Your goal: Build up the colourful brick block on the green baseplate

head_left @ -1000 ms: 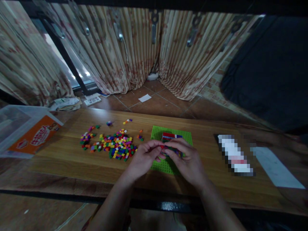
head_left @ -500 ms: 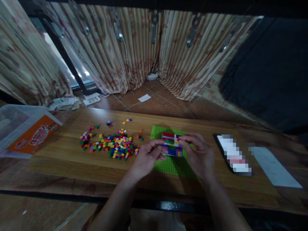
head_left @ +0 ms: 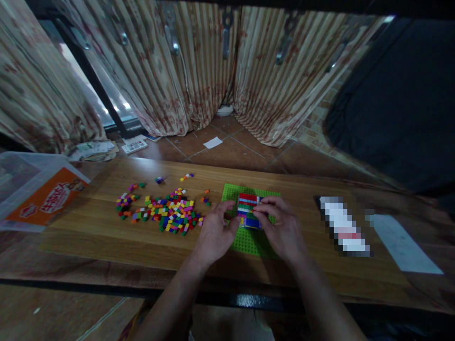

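A block of stacked toy bricks (head_left: 248, 199), striped red, white, green and blue, sits over the green studded baseplate (head_left: 245, 245). My left hand (head_left: 217, 232) is at its left side, with thumb and fingers apart and the thumb close to the lower left edge. Over the right part of the bricks, my right hand (head_left: 282, 227) has thumb and index finger pinched together at the surface. Whatever lies between those fingertips is too small to make out. Part of the block's right side is hidden by this hand.
Left of the baseplate, loose coloured bricks (head_left: 174, 213) lie scattered on the wooden table (head_left: 117, 255). A clear plastic box (head_left: 21, 166) with an orange label stands at the far left. On the right are a blurred-out phone-like object (head_left: 343, 227) and a white sheet (head_left: 405, 244).
My right hand has moved left over the bricks, its pinch now nearer their middle. My left fingers have drawn back from the bricks and spread, uncovering more of the left side.
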### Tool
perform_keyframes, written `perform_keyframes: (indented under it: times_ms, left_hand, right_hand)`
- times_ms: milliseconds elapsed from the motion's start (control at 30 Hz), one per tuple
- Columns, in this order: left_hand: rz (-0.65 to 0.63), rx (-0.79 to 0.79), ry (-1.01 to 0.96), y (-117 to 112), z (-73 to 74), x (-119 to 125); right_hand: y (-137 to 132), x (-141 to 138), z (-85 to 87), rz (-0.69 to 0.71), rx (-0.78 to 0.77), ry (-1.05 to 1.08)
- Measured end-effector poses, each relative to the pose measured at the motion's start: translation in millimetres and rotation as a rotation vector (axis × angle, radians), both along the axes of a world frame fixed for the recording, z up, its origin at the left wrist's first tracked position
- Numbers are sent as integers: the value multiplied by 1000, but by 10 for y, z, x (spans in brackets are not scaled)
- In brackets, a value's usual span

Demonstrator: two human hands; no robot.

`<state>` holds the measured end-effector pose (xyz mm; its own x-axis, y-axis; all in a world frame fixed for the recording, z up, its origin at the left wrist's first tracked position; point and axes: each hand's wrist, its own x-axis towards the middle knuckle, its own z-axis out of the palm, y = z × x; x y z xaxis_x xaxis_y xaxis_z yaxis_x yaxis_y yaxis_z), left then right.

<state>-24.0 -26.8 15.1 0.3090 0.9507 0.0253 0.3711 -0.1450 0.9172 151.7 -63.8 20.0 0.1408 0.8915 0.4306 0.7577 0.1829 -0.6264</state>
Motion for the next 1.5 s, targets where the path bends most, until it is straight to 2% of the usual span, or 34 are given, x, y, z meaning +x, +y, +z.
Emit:
perform_keyframes:
  times_ms: [400,533,667,867,1000,1067,1133,1233,1333,1500]
  left_hand:
    - [-50,39,38,-22,57,-12]
    - [-65,7,35,-30,37,2]
    - [-66,-38,5,-39,45,13]
    - [-72,-49,-11,-38,61,8]
    - [-92,-67,4,-32,64,-10]
    - [-112,-79,8,-25,60,-21]
    - [-128,-89,11,-16,50,-30]
    - [-141,-82,-7,-7,30,-38]
    - [-160,-77,-29,-16,5,-37]
    - [-114,-39,10,-77,-37,-25]
  right_hand:
    - [15,-59,-57,-99,35,18]
    - [6,-76,-37,-83,45,-26]
    - [9,-93,-34,-123,37,-21]
    - [6,-126,-52,-163,10,33]
    - [-12,-47,-39,-224,9,148]
    - [-11,41,-47,-310,-37,247]
    - [2,129,-81,-368,-172,373]
    - [31,200,-160,-298,-374,509]
    - [49,191,-206,-240,-379,442]
    - [46,139,-171,-239,-332,331]
